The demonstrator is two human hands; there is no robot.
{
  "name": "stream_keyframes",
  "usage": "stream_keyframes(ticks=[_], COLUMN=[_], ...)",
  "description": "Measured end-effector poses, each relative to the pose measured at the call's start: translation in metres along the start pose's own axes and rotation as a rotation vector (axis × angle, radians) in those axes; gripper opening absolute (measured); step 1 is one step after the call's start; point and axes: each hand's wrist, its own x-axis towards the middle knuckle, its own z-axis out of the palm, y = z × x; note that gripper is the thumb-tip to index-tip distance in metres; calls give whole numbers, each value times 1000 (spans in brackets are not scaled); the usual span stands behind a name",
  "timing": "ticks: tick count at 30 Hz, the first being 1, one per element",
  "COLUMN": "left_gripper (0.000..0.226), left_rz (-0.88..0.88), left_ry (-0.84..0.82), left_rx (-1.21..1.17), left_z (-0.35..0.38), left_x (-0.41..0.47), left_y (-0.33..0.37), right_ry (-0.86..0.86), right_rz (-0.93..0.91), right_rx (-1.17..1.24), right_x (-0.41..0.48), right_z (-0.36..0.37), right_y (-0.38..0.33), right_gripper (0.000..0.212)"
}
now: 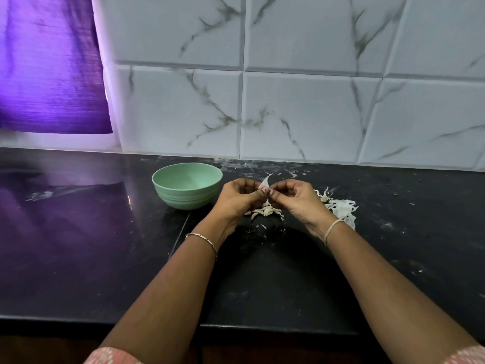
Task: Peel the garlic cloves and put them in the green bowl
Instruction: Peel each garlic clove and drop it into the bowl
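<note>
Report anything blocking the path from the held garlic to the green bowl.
Nothing visible does. The green bowl sits open beside the left hand holding the garlic; loose skins lie on the other side.

The left hand (240, 197) and right hand (296, 198) pinch a garlic clove (265, 182). Their curled fingers hide its body, and only a flap of skin shows. The hands cover part of the pile of cloves (266, 212), and the right wrist covers the near edge of the peel heap (341, 207). The green bowl (187, 195) hides part of its inside behind its near wall. The sleeves (112, 357) are cut off by the picture's edge.
</note>
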Motion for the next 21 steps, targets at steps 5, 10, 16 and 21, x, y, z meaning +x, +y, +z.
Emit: stream_keyframes(ticks=[5,10,16,21], left_gripper=[10,8,24,23], left_rz=[44,95,86,77], left_ry=[48,5,-16,23], left_rx=[68,108,93,193], left_z=[0,2,-2,-2], left_x=[3,3,1,2], left_y=[-3,-2,-1,-5], right_ry=[-34,4,83,152], right_rz=[-12,-42,-121,-211], right_rx=[21,-43,-108,-421], right_x=[0,-2,1,5], right_z=[3,1,-1,-1], right_y=[-5,-8,-7,-1], right_gripper=[21,7,10,9])
